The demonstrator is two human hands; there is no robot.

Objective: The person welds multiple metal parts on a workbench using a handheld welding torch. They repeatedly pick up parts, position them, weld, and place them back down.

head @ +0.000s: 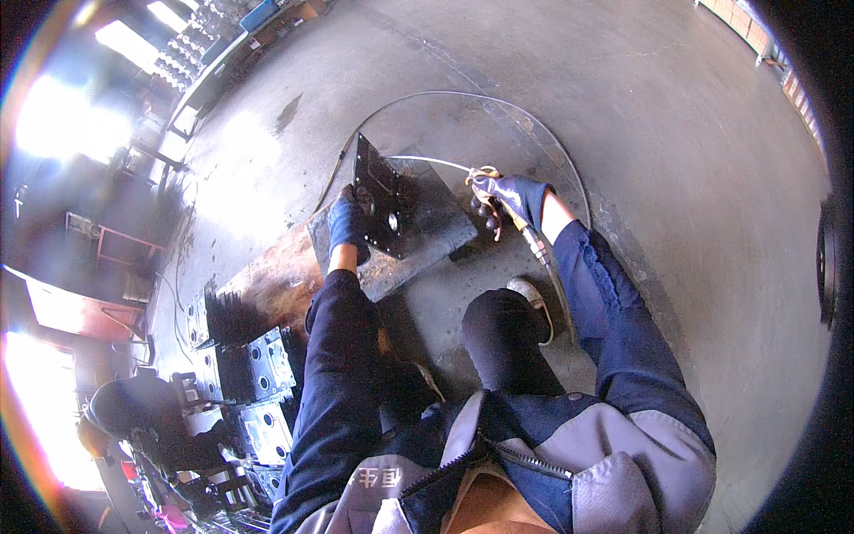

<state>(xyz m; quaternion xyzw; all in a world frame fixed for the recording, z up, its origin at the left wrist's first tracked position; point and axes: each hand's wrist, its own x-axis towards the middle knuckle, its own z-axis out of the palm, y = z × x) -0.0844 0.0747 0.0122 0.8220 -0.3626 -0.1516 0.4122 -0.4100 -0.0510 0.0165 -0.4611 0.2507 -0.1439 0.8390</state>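
Note:
My left hand, in a blue knit glove, grips the near left edge of a dark metal plate with holes. The plate stands on edge, tilted, over a flat slab. To the right, my gloved right hand holds an air blow gun by its body. Its long thin nozzle tube points left, and its tip reaches close to the plate's face. A hose runs from the gun's coupling down toward my right arm.
Several stacked machined metal plates stand at the lower left, with a person beside them. A thin hose loops over the floor beyond the slab. My shoe is right of the slab. A workbench with metal parts stands at upper left.

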